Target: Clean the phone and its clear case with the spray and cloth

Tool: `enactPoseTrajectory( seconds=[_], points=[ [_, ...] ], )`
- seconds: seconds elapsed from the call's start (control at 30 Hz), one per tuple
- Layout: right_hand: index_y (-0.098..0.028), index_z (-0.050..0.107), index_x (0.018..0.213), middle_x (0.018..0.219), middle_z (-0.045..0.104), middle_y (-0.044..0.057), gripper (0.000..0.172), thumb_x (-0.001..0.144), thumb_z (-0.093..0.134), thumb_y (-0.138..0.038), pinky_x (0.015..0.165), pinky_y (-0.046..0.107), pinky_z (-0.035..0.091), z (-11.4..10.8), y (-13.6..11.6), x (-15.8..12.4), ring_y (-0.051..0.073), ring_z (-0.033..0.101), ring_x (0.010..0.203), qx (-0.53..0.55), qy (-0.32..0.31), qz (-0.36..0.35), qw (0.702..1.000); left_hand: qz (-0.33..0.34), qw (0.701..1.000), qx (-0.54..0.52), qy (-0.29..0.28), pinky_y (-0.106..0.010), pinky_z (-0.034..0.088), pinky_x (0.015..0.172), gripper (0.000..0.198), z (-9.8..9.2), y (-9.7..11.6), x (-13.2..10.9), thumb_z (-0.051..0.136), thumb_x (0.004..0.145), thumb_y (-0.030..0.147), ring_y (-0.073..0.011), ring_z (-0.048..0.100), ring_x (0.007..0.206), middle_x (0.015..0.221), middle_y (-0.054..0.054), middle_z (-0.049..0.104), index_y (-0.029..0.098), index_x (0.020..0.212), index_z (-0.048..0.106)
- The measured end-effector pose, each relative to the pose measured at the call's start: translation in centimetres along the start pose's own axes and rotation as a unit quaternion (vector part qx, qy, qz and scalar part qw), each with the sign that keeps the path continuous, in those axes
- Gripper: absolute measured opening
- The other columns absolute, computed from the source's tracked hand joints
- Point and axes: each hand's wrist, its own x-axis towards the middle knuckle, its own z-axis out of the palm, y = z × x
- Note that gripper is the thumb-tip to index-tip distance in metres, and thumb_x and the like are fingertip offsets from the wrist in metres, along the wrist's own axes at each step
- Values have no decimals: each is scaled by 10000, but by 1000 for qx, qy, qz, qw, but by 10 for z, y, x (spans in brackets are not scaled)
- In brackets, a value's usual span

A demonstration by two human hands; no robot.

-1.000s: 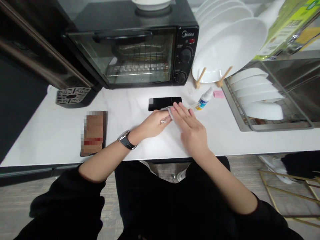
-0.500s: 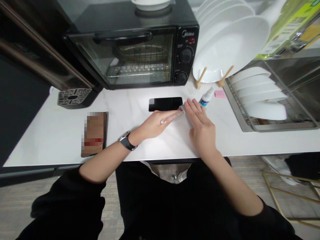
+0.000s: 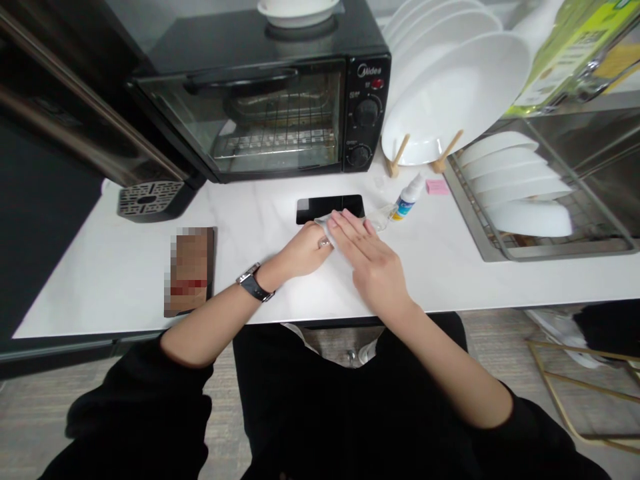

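Note:
On the white counter [image 3: 100, 280] lies a pale cloth [image 3: 324, 225], mostly covered by both hands. My left hand [image 3: 300, 252], with a watch on the wrist, is closed on the cloth's left end. My right hand [image 3: 370, 257] lies flat on the cloth, fingers stretched out and together. A black phone [image 3: 327, 207] lies face up just beyond the fingertips. A small white spray bottle [image 3: 406, 199] with a blue label lies to the right of the phone.
A black toaster oven [image 3: 270, 107] with a white bowl [image 3: 295, 10] on top stands behind. White plates [image 3: 450, 87] lean on a wooden rack, more plates in a metal dish rack [image 3: 530, 200]. A brown wallet-like item [image 3: 189, 270] lies left, a pink eraser-like piece [image 3: 437, 187] right.
My right hand slid right along the cloth half a second ago and has come back left, so it again covers the cloth beside my left hand.

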Motion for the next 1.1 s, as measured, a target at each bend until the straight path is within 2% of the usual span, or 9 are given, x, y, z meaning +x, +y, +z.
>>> enactPoseTrajectory(
  seconds=[0.07,0.2,0.3,0.53,0.63,0.73,0.93,1.0,1.1],
  points=[
    [-261,326,1746,1726,516,87,860,972,317,113,1360,600,383,-8,14,-1,237,367,1670,-11,0,20,1000,-18,1000,1,10,-309,666,799,309,0,1,0,570,1074,346,-170,775,743,806,-23,806,193,872,748],
    [-242,381,1729,1730,514,97,966,848,351,153,1356,634,372,-22,39,-3,269,400,1659,-44,1,68,997,-13,998,-60,-4,-360,599,1168,408,-2,9,0,554,1116,459,-221,765,1304,1424,-90,780,207,1366,754],
    [-211,416,1713,1727,519,107,1020,767,354,167,1360,623,367,-26,48,-5,271,403,1658,-53,4,75,996,-21,996,-82,-22,-369,533,1265,456,-3,14,0,542,1126,472,-212,693,1426,1535,-81,702,215,1461,714],
    [-245,363,1738,1734,508,109,964,859,346,150,1353,643,374,-19,38,-7,281,390,1662,-49,17,74,996,-16,998,-64,-8,-385,573,1217,432,-1,10,-1,552,1116,459,-232,730,1373,1487,-88,740,217,1425,733],
    [-252,317,1753,1731,508,117,910,928,334,133,1351,631,386,-10,20,-5,273,378,1666,-33,19,52,998,-16,1000,-20,10,-334,670,946,323,0,5,-1,561,1097,370,-213,830,1019,1153,-87,860,174,1197,798],
    [-261,229,1772,1729,508,102,893,971,322,122,1367,589,380,5,-4,-3,246,358,1672,-10,19,20,1000,6,1000,-2,-1,-309,658,763,265,-1,2,0,561,1046,269,-175,763,719,792,-35,798,173,972,797],
    [-184,228,1767,1725,503,115,835,998,334,120,1391,488,358,18,-25,-1,208,323,1681,-9,26,-20,999,35,997,-66,-37,-428,570,1223,420,-1,3,1,486,1040,189,-220,732,1330,1371,-75,794,239,1367,746],
    [-175,276,1755,1723,507,115,822,991,316,125,1388,494,363,14,-20,-1,201,329,1680,-17,15,-29,999,38,997,-59,-32,-461,576,1217,378,-1,2,1,482,1050,191,-233,750,1288,1337,-89,805,228,1286,776],
    [-207,331,1742,1718,522,98,842,970,300,128,1369,540,388,3,-5,0,210,357,1671,-22,6,-19,1000,17,999,-28,-12,-434,673,1009,288,0,1,1,521,1062,233,-235,816,996,1022,-86,849,184,1016,800]
  ],
)
